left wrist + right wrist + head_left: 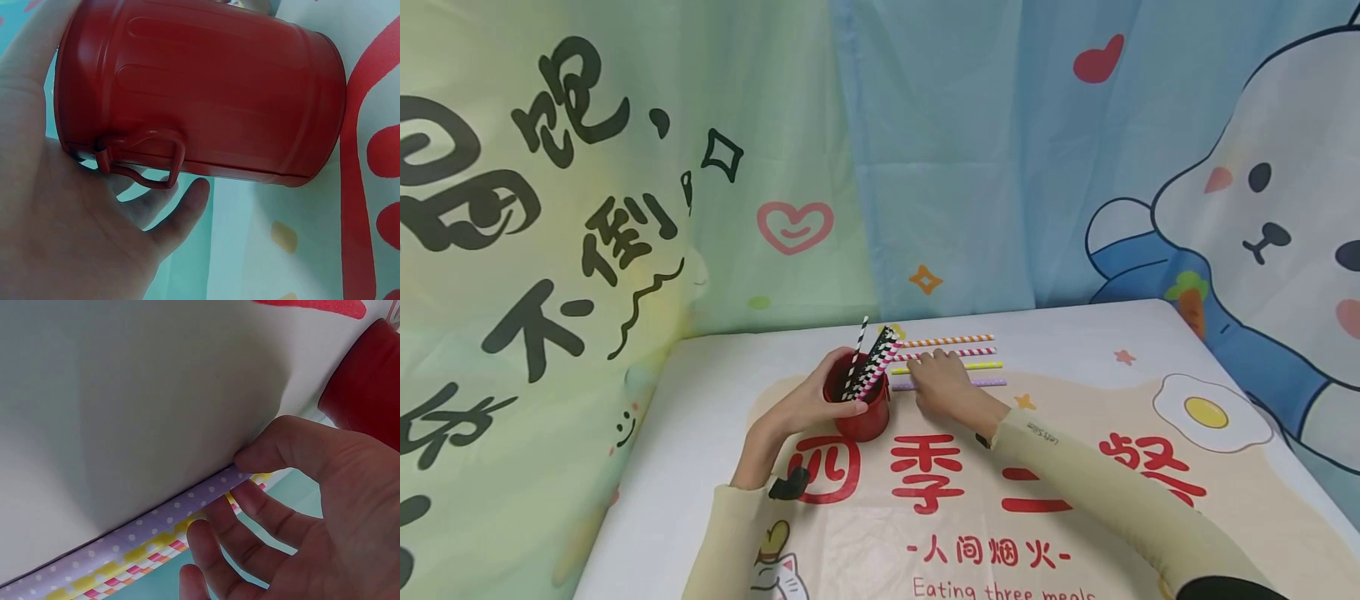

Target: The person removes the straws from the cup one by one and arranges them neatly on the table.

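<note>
My left hand (801,408) grips a small red metal bucket (865,423), thumb at its near rim and fingers round the far left side. A wire handle loop (150,156) shows on the bucket's side in the left wrist view. Several patterned paper straws (876,363), black-and-white and pink-striped, lean to the right inside it. To the right, my right hand (942,385) pinches a purple straw (156,519) with white dots between thumb and index finger, low over the table. The other fingers are spread beyond it, over the neighbouring straws.
Beyond the purple straw lie a yellow straw (988,366), a red-striped straw (977,352) and an orange-striped straw (955,340), roughly parallel. A printed cloth (865,542) covers the table. Behind it hangs a printed curtain (940,167).
</note>
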`<state>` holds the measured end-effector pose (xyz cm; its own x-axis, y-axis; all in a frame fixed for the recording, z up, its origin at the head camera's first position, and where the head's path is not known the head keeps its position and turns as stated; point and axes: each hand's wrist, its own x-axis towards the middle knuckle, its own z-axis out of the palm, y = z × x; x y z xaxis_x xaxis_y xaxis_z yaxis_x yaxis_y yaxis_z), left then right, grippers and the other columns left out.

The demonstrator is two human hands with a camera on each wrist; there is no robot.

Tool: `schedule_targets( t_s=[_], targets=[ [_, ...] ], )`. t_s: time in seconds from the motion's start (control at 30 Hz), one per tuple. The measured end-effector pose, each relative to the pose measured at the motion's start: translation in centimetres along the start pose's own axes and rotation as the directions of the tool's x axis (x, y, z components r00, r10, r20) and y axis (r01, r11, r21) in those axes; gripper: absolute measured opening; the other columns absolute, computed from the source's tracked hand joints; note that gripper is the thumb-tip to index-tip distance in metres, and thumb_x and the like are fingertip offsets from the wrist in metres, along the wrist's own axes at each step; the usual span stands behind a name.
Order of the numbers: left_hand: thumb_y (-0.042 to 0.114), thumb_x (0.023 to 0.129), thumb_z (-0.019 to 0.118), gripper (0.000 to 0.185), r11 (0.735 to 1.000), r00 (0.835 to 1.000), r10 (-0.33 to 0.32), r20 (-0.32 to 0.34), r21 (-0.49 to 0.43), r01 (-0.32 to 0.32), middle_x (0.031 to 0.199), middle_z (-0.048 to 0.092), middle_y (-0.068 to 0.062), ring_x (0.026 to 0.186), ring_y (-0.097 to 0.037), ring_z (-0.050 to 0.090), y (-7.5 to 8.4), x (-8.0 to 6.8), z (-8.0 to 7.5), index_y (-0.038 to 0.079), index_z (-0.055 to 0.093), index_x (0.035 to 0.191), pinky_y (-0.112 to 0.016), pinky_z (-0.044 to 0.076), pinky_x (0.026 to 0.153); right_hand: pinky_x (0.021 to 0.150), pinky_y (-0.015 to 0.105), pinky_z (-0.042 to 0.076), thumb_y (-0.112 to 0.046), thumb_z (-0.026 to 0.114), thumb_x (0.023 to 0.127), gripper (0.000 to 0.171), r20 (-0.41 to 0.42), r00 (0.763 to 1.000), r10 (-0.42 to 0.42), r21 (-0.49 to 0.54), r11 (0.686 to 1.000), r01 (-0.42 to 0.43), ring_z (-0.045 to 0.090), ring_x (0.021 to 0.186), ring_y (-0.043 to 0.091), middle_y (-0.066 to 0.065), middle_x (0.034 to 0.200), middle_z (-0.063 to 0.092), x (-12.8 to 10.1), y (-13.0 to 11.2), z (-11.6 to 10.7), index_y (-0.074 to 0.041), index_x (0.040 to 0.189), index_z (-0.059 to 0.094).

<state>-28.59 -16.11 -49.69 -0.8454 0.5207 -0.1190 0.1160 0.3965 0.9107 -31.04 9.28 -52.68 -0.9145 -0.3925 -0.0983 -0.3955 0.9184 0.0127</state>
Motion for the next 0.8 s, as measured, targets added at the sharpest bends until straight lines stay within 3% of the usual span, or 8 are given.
schedule_targets(
  t_s=[0.3, 0.53, 0.7, 0.8],
  targets=[
    [0.032, 0.085, 0.079, 0.086, 1.000, 1.000, -0.009, -0.002, 0.003, 0.009, 0.148, 0.043, -0.006, 0.136, -0.028, 0.044, 0.0, 0.0, 0.0, 0.027, 0.026, 0.153, -0.045, 0.053, 0.101, 0.105, 0.056, 0.045, -0.020, 0.066, 0.089, 0.053, -0.010, 1.000, 0.026, 0.038, 0.999, -0.026, 0.056, 0.122, 0.037, 0.016, 0.128, 0.062, -0.4, 0.3, 0.1, -0.008, 0.140, 0.053],
    [0.032, 0.085, 0.079, 0.086, 1.000, 1.000, -0.006, 0.000, 0.000, 0.006, 0.148, 0.043, -0.007, 0.136, -0.029, 0.044, -0.1, 0.0, 0.1, 0.026, 0.026, 0.153, -0.046, 0.053, 0.102, 0.099, 0.054, 0.049, -0.018, 0.066, 0.086, 0.050, -0.055, 0.998, 0.020, 0.079, 0.997, -0.015, 0.059, 0.114, 0.036, 0.016, 0.123, 0.063, -1.1, 0.8, 0.0, -0.006, 0.133, 0.056],
    [0.032, 0.085, 0.079, 0.086, 1.000, 1.000, -0.008, -0.002, 0.003, 0.008, 0.148, 0.043, -0.006, 0.136, -0.028, 0.044, 0.0, 0.0, 0.1, 0.027, 0.026, 0.152, -0.046, 0.053, 0.102, 0.082, 0.046, 0.052, -0.020, 0.070, 0.082, 0.033, -0.110, 0.994, 0.029, 0.216, 0.976, -0.005, 0.058, 0.094, 0.028, 0.009, 0.101, 0.063, -1.6, 1.0, -0.4, -0.008, 0.112, 0.062],
    [0.033, 0.085, 0.079, 0.086, 1.000, 1.000, -0.006, -0.004, 0.004, 0.006, 0.148, 0.043, -0.006, 0.136, -0.028, 0.044, 0.1, 0.0, 0.1, 0.027, 0.026, 0.153, -0.045, 0.053, 0.102, 0.077, 0.040, 0.051, -0.024, 0.073, 0.083, 0.033, -0.103, 0.993, 0.062, 0.355, 0.935, -0.022, 0.056, 0.089, 0.023, 0.006, 0.099, 0.063, -2.0, 0.8, -0.8, -0.011, 0.111, 0.062]
  ],
)
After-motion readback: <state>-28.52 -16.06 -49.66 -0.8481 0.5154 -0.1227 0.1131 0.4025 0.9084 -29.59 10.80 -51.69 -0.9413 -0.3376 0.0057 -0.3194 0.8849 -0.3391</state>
